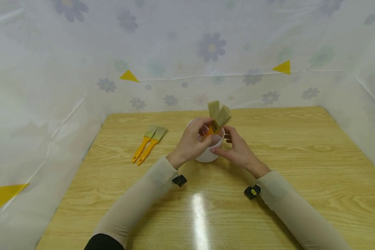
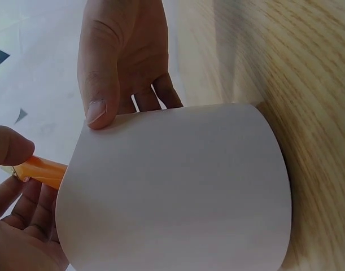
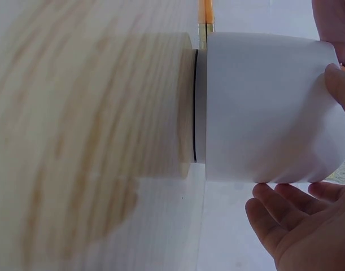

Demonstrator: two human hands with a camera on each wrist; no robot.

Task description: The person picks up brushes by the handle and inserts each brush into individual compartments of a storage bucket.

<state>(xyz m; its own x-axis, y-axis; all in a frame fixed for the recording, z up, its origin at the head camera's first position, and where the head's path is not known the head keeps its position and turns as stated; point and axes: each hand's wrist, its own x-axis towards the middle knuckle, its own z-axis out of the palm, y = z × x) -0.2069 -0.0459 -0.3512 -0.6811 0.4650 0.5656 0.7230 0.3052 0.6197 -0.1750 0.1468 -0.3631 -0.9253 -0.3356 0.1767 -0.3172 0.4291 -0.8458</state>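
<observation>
My left hand (image 1: pixel 192 140) pinches a paintbrush (image 1: pixel 222 118) by its orange handle, bristles up and tilted right, over the mouth of a white round cup (image 1: pixel 207 155). Behind it shows a second paintbrush (image 1: pixel 213 107), its handle hidden by the fingers. My right hand (image 1: pixel 239 151) steadies the cup, thumb at the near rim and fingers round the right side. From the left wrist, the orange handle (image 2: pixel 41 171) passes behind the cup's rim. The right wrist view shows a narrower base (image 3: pixel 201 107) under the cup wall.
Two more paintbrushes (image 1: pixel 150 144) with orange handles lie side by side on the wood-grain table (image 1: pixel 284 208), left of the cup. A flowered plastic sheet (image 1: pixel 175 45) encloses the table at the back and sides, with yellow triangles (image 1: pixel 282 67) stuck on it.
</observation>
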